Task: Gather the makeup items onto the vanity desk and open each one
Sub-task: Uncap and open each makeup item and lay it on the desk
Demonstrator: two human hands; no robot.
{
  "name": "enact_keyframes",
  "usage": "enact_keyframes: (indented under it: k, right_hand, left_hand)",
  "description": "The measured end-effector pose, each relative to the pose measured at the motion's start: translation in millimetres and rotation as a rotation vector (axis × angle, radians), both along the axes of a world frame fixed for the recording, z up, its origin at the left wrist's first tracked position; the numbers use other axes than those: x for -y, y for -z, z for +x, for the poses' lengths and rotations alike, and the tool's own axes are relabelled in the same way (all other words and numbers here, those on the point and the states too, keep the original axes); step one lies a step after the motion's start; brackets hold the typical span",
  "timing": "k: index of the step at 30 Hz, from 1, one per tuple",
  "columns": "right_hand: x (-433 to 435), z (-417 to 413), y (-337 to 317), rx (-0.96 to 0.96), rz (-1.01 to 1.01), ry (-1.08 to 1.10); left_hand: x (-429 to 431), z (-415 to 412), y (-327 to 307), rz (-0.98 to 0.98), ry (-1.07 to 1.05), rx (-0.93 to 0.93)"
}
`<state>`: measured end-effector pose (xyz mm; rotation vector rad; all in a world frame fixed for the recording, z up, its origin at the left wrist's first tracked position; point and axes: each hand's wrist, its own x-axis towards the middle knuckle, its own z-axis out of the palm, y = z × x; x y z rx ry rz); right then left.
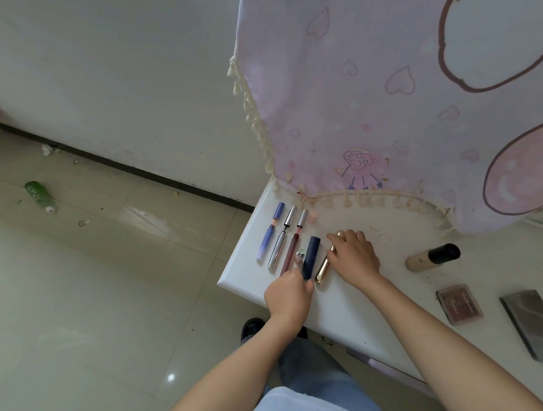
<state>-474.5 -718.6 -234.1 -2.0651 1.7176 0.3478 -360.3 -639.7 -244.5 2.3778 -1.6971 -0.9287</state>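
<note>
Pinching the lower end of a dark blue tube (310, 257), left hand (289, 299), grip closed on it with thumb and fingers, upper end angled away across the desk (349, 308). Alongside, right hand (353, 258) pressed down over a gold tube (322, 270), fingers curled across its upper part, lower end showing; probably steadying it against rolling, or about to pull off its cap. Between the dark blue tube and the row, a small clear bottle (299, 256) with silver top, partly hidden by the left hand.

Further left, near the desk corner, three items laid parallel and already parted from their caps: a lilac tube (267, 244), a silver tube (277, 251) and a reddish-brown tube (289, 254), each cap set just beyond its wand end; arrangement in a row likely meant to keep opened pieces paired and in sight.

Well apart to the right, items judged not yet opened: a beige bottle (432, 256) with black cap, lying on its side; a pink compact (459, 304); a grey palette (535, 324), both closed. Behind, a pink fringed cloth (384, 103) draped down onto the desk. On the floor (94, 295), a green bottle (39, 196), unrelated so far as can be judged.
</note>
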Motion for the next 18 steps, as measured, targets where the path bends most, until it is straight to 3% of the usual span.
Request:
enact_keyframes:
  k: [11,15,18]
  right_hand:
    - [-4,4,-6,0.002,0.080,0.009]
    - [0,4,-9,0.029,0.112,0.039]
    - [0,5,-10,0.169,0.129,0.139]
  left_hand:
    - [1,-7,0,0.022,-0.152,-0.066]
    - [0,-8,-3,0.058,-0.346,-0.215]
    - [1,-8,-12,0.049,-0.454,-0.370]
